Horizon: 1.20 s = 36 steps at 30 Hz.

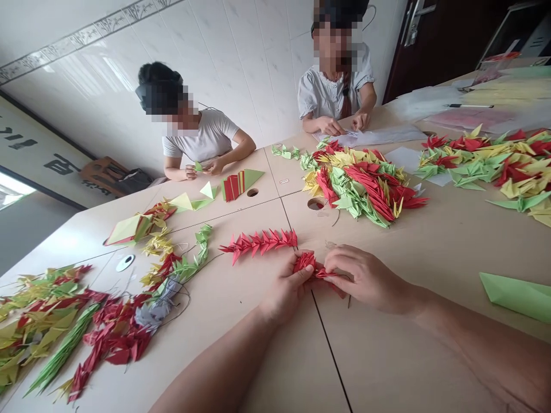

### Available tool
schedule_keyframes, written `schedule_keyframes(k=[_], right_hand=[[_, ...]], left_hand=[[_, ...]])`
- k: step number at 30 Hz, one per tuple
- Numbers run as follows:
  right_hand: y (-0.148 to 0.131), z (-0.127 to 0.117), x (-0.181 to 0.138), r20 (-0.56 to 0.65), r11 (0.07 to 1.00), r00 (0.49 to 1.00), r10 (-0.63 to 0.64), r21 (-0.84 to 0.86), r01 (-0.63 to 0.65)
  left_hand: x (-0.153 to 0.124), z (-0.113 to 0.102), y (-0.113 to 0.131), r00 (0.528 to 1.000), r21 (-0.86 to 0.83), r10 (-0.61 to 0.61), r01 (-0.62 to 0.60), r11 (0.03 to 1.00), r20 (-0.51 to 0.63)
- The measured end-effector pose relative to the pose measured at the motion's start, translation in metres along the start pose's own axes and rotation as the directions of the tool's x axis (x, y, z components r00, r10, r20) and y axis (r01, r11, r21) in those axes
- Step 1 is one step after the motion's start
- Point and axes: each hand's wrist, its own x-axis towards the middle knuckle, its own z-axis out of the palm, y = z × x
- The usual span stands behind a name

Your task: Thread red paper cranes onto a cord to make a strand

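Red paper on my pale beige bench (241, 344).
The small folded paper cluster (310, 265) I hold is plain red, and so is the spiky paper garland (260, 242) just past it. The heaped paper pile (361, 186) mixes red, yellow and light green. The flat paper sheet (516, 295) is light green, and the glossy white wall tiles (241, 69) carry a grey leaf-patterned border.

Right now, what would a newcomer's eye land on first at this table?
A big heap of red, green and yellow folded papers fills the middle of the table. Nearer, the left hand and right hand pinch a red folded piece beside a red paper chain.
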Motion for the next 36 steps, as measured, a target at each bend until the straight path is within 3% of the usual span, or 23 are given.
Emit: schedule_keyframes(k=[15,25,29,36], right_hand=[[0.0021,0.0000,0.0005,0.040,0.973,0.991,-0.125,-0.189,0.131],[0.0011,-0.0030,0.0002,0.030,0.990,0.992,-0.123,-0.065,0.125],[0.0010,-0.0029,-0.0016,0.029,0.997,0.996,-0.083,0.002,0.083],[-0.0056,-0.0060,-0.0019,0.079,0.959,0.995,0.063,0.271,-0.083]], left_hand=[[0.0017,0.0012,0.0024,1.000,0.056,-0.026,0.026,0.998,0.003],[0.0008,-0.0003,0.0022,0.999,0.027,-0.049,0.048,0.998,0.009],[0.0017,0.0000,0.0018,0.998,0.030,-0.048,0.047,0.998,0.038],[0.0020,-0.0012,0.0013,0.999,0.012,-0.030,0.030,0.999,0.017]])
